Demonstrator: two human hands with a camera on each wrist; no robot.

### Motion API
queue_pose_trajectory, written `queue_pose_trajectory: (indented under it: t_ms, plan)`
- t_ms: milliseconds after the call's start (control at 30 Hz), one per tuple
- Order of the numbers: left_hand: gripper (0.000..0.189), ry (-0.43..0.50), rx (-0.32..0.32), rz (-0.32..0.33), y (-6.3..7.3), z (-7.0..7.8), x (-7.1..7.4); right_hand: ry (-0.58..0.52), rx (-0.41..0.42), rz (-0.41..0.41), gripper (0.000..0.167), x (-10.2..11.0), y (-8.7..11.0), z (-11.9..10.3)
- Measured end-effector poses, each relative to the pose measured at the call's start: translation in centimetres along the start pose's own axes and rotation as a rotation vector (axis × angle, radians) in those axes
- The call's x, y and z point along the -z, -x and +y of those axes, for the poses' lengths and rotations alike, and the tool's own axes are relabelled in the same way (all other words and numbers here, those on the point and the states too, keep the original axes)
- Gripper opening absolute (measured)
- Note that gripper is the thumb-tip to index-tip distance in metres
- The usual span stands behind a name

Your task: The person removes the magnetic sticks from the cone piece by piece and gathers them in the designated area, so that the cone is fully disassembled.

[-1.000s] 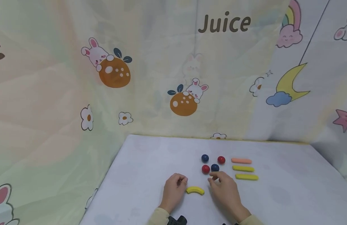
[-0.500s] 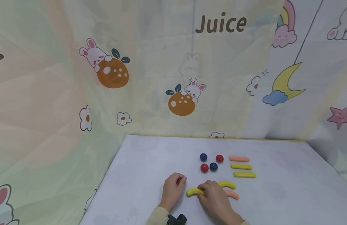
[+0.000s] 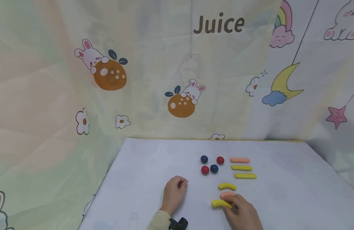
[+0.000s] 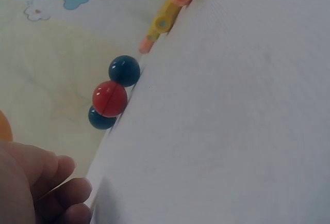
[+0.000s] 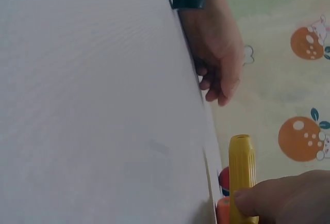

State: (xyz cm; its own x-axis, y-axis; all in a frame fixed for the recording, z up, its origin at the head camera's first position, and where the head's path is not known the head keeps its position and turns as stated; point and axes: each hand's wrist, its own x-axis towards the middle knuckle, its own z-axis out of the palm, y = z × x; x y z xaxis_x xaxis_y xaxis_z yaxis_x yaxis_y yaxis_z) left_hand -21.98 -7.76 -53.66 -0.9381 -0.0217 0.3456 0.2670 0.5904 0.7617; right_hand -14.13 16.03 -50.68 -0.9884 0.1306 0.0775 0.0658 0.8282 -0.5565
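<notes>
My right hand (image 3: 243, 212) pinches a yellow curved, ridged piece (image 3: 220, 203) between thumb and fingers. The right wrist view shows that yellow piece (image 5: 241, 162) end up, with the thumb pressed to its side. Just beyond it lie a coral curved piece (image 3: 226, 194), partly behind my fingers, and a second yellow curved piece (image 3: 227, 186). To the left, my left hand (image 3: 174, 195) rests on the white table (image 3: 142, 179), fingers loosely curled and holding nothing. In the left wrist view, the left fingers (image 4: 64, 193) appear at the lower left corner.
Two blue balls, one nearer (image 3: 214, 168) and one farther (image 3: 204, 159), sit beside two red balls (image 3: 205, 170). Right of them, a coral straight stick (image 3: 240, 160) and two yellow sticks (image 3: 245, 176) lie in a column. A printed cloth (image 3: 148, 80) hangs behind the table.
My right hand has come down from near the balls, gripped the yellow curved piece beside my left hand and carried it right, beside the coral one. The left hand stays in place.
</notes>
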Motion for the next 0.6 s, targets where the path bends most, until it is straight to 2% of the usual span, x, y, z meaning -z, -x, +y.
queue_pose_trajectory:
  t_ms: [167, 333, 600]
  plan:
    - [0.01, -0.012, -0.004, 0.01, 0.0, -0.1, -0.1, -0.013, -0.056, 0.004, 0.026, 0.6, 0.2, 1.6]
    - [0.009, 0.007, -0.03, 0.017, -0.3, 0.3, -0.3, -0.01, -0.051, 0.031, 0.024, 1.1, 0.1, 2.9]
    - [0.009, 0.019, 0.0, -0.018, -0.8, 0.4, -0.5, -0.032, -0.067, 0.028, 0.025, 1.3, -0.1, 4.0]
